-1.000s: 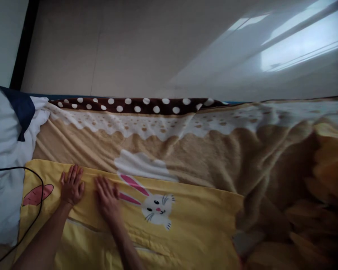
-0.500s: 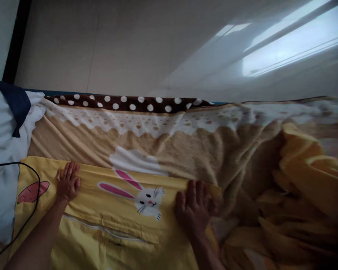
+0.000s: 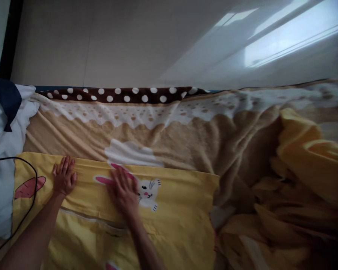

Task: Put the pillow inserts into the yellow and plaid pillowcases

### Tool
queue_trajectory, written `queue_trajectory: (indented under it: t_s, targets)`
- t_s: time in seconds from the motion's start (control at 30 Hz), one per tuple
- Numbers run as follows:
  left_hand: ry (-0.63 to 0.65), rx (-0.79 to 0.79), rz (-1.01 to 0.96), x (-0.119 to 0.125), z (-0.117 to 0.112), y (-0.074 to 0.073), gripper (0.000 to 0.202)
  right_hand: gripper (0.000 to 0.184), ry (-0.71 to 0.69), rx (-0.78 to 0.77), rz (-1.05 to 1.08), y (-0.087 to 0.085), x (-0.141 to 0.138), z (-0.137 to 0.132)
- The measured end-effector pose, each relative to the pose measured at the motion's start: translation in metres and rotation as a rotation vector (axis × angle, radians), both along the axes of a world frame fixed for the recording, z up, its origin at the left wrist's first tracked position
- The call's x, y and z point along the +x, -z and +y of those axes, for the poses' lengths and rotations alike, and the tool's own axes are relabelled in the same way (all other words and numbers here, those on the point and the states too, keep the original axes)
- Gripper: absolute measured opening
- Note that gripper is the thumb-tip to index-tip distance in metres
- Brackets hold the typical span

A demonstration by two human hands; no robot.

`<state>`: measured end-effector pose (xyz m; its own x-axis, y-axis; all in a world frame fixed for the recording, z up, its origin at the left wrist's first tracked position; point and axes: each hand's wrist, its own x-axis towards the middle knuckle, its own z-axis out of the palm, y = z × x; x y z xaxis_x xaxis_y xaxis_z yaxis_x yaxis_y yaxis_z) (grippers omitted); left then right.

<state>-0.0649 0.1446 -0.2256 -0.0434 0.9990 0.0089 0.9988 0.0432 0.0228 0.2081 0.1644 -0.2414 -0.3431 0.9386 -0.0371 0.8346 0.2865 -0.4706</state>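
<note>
left hand [image 3: 64, 179]: spread flat, apparently anchoring yellow cloth [image 3: 183, 213] | right hand [image 3: 126, 197]: spread, blurred, over rabbit print [image 3: 148, 193], perhaps flattening creases | cloth: laid out on tan blanket [image 3: 186, 144]

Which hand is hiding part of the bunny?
The right hand: it overlaps the bunny. The left hand hides none of it, lying flat on yellow cloth nearer the carrot.

The right hand [image 3: 125, 191] is looking blurred, covering part of the printed rabbit [image 3: 149, 192]. The bottom edge is cutting off the yellow cloth [image 3: 183, 210]; shadow is seemingly obscuring the heaped fabric [image 3: 293, 213].
</note>
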Motion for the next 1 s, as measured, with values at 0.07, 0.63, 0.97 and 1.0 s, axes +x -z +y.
queue_trajectory:
  t_s: [0.07,0.63,0.97,1.0]
  targets:
    - [0.015,0.013,-0.011,0.000,0.000,0.001,0.055,0.058,0.131,0.033,-0.119,0.012,0.077,0.008]
    - [0.018,0.040,-0.010,-0.001,0.000,-0.001,0.056,0.064,0.338,0.060,-0.208,0.002,0.035,-0.044]
    - [-0.024,0.000,-0.039,-0.003,0.002,-0.004,0.056,0.067,0.322,0.200,-0.181,0.011,0.041,-0.040]
    - [-0.027,-0.008,-0.046,-0.002,0.002,-0.004,0.056,0.067,0.325,0.205,-0.189,0.011,0.040,-0.040]
